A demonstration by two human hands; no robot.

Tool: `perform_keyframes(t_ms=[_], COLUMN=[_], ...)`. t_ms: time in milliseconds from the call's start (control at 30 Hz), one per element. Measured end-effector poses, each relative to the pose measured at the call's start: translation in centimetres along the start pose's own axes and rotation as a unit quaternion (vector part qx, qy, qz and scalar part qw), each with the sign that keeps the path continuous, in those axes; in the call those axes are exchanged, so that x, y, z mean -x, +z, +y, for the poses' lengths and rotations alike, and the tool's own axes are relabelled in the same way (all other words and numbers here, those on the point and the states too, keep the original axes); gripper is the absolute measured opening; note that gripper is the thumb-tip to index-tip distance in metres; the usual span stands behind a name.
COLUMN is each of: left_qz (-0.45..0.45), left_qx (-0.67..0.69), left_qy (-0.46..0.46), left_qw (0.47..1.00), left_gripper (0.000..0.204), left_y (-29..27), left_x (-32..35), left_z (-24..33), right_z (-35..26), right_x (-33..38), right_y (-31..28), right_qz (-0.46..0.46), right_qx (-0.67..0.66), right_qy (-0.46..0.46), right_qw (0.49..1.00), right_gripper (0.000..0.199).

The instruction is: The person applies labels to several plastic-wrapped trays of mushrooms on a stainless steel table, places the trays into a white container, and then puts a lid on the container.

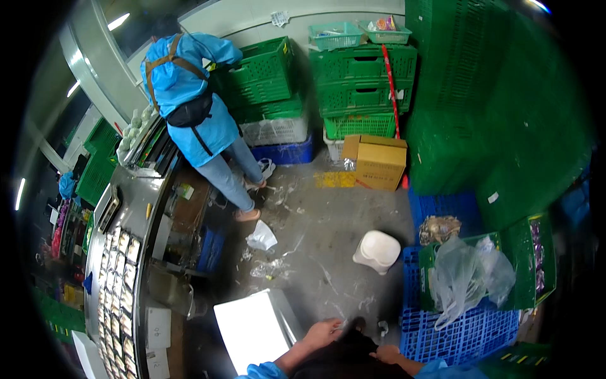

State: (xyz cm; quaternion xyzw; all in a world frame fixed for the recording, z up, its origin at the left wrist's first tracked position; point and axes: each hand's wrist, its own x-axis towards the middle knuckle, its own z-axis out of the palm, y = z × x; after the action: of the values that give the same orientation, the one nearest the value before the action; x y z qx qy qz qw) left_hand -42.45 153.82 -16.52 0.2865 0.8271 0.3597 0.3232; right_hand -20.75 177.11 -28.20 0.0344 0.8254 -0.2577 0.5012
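My left hand [323, 333] is low in the middle, with its fingers curled together. A small pale bit shows at its fingertips, too small to name. Black cloth [334, 360] spreads over my lap between both forearms. My right hand [386, 354] is closed at the right edge of this cloth, its fingers partly hidden there. Blue sleeves cover both of my forearms. Left of my left hand stands a white box [252, 325] with a bright flat top. Farther ahead on the floor is a white plastic stool [379, 249].
A person in a blue gown [202, 136] bends over green crates [259, 69] at the far left. Along the left runs a metal table [136, 196] with rows of small packs. To my right, a blue pallet [454, 335] bears a crate with clear plastic bags [464, 278]. A cardboard box [382, 164] stands ahead.
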Motion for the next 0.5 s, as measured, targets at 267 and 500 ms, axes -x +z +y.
perform_keyframes(t_ms=[267,500], left_qz=[-0.07,-0.086], left_qx=[-0.001,-0.103], left_qy=[-0.114,0.1], left_qw=[0.991,0.986], left_gripper=[0.041,0.033], left_y=[-6.7,-20.8], left_x=[-10.3,-29.1], left_z=[-3.1,-2.8], right_z=[2.5,-1.3], right_x=[-6.1,-14.6], right_y=[-12.7,-29.6], right_qz=[-0.007,0.145], right_qx=[-0.064,-0.169], right_qy=[0.067,0.074], right_qw=[0.996,0.972], right_gripper=[0.08,0.068])
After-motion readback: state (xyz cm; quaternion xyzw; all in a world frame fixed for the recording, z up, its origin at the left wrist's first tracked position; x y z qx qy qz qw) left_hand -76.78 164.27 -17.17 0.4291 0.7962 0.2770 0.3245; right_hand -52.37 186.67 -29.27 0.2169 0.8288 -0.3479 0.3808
